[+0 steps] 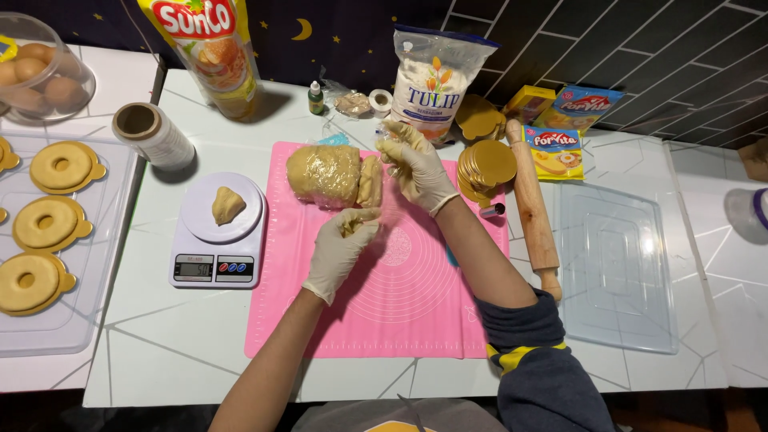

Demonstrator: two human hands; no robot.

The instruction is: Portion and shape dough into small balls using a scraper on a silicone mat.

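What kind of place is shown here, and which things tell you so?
Probably a home baking table. A wrapped block of dough lies on a pink mat, a kitchen scale holds a small dough piece, and a rolling pin and flour bag are nearby.

Home baking corner, small-scale pastry production. White marble-pattern counter [200, 336] against dark tiled wall [640, 56] and navy star-and-moon cloth [320, 32]. Pink silicone baking mat [416, 312], digital kitchen scale [212, 268] with dough lump [227, 205], wooden rolling pin [532, 208]. Groceries at back: flour bag [436, 84], cooking-oil pouch [210, 48], margarine sachets [558, 152], eggs in clear container [36, 72]. Stack of gold cake boards [486, 166]; clear tray [88, 264] with 3 ring-shaped doughs [48, 222] on boards. Wrapped dough block [324, 174] on mat.
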